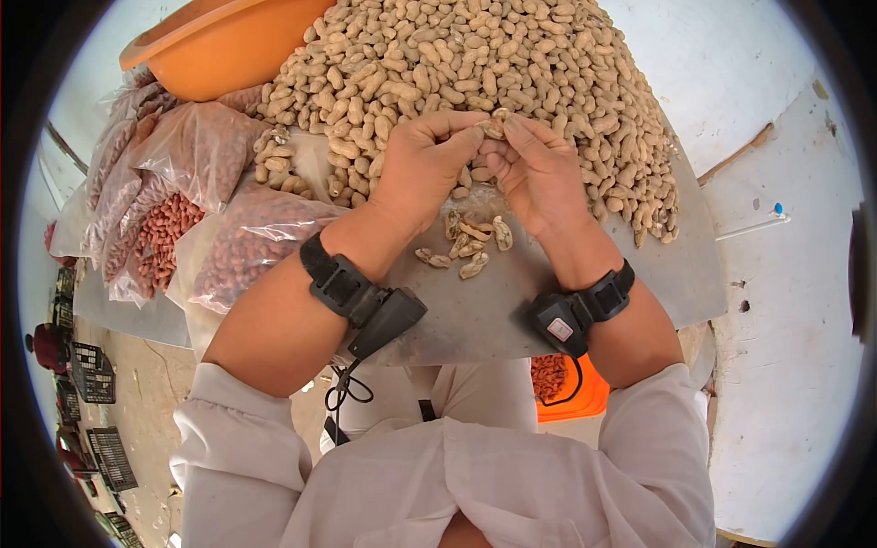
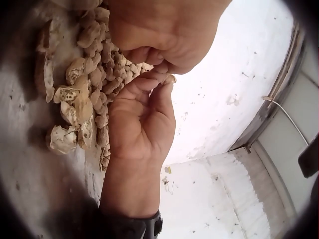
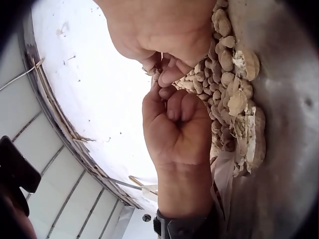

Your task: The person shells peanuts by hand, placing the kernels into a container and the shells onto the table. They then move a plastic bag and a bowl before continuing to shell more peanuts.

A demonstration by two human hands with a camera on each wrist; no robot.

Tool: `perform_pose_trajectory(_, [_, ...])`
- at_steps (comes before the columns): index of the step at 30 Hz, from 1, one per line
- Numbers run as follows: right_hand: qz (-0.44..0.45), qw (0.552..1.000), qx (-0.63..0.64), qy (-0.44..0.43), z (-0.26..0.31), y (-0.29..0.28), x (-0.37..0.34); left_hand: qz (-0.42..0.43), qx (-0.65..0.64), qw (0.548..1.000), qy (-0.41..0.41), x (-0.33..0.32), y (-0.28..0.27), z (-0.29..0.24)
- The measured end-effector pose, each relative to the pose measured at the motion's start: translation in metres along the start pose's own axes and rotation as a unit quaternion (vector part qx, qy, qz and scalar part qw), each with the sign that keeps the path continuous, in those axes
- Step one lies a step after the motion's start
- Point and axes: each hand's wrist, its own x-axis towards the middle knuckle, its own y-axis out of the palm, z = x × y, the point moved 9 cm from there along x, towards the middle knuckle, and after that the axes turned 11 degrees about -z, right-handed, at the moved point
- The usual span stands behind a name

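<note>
Close over the front of a large heap of peanuts (image 1: pixel 512 64), my two hands meet at one peanut (image 1: pixel 494 124) whose shell looks split. My left hand (image 1: pixel 427 163) pinches its left side between thumb and forefinger. From the other side my right hand (image 1: pixel 541 178) pinches it, the remaining fingers curled in. In the left wrist view a bit of pale shell (image 2: pixel 171 78) shows at the fingertips. Several broken shells (image 1: pixel 471 239) lie on the metal tabletop below my hands.
Clear plastic bags of red peanut kernels (image 1: pixel 265 239) stand at the left, by an orange basin (image 1: pixel 228 46). An orange container (image 1: pixel 585 395) with reddish contents sits below the table's front edge. Black crates (image 1: pixel 93 373) are on the floor at far left; a white wall (image 1: pixel 776 274) is at right.
</note>
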Motion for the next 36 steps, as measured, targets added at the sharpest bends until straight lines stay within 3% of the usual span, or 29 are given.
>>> perform_pose_trajectory(4, [0.043,0.999,-0.022,0.021,0.002,0.002,0.003,-0.002,-0.003,1.0,-0.008,0.0,-0.006,-0.003])
perform_pose_trajectory(7, [0.055,0.99,-0.121,0.045,0.003,0.005,0.001,-0.028,-0.07,0.996,-0.035,0.006,-0.019,-0.005])
perform_pose_trajectory(9, [0.139,0.959,-0.245,0.035,0.004,0.019,-0.01,-0.042,-0.119,0.99,-0.055,0.014,-0.028,-0.004])
perform_pose_trajectory(13, [0.278,0.854,-0.434,0.07,-0.02,0.03,-0.034,-0.053,-0.149,0.986,-0.053,0.02,-0.036,-0.006])
perform_pose_trajectory(16, [0.297,0.801,-0.517,0.051,-0.023,0.032,-0.036,-0.05,-0.153,0.986,-0.039,0.021,-0.036,-0.006])
perform_pose_trajectory(19, [0.248,0.799,-0.543,-0.067,-0.01,0.032,-0.025,-0.053,-0.16,0.985,-0.047,0.023,-0.037,-0.004])
perform_pose_trajectory(22, [0.263,0.726,-0.581,-0.258,0.0,0.053,-0.029,-0.063,-0.182,0.98,-0.051,0.025,-0.037,0.001])
perform_pose_trajectory(25, [0.318,0.65,-0.62,-0.302,-0.015,0.063,-0.035,-0.057,-0.182,0.981,-0.036,0.028,-0.036,0.001])
perform_pose_trajectory(31, [0.32,0.601,-0.675,-0.284,-0.035,0.058,-0.034,-0.059,-0.181,0.981,-0.04,0.028,-0.036,0.003])
perform_pose_trajectory(36, [0.289,0.604,-0.697,-0.257,-0.032,0.054,-0.031,-0.056,-0.179,0.982,-0.035,0.026,-0.035,0.001])
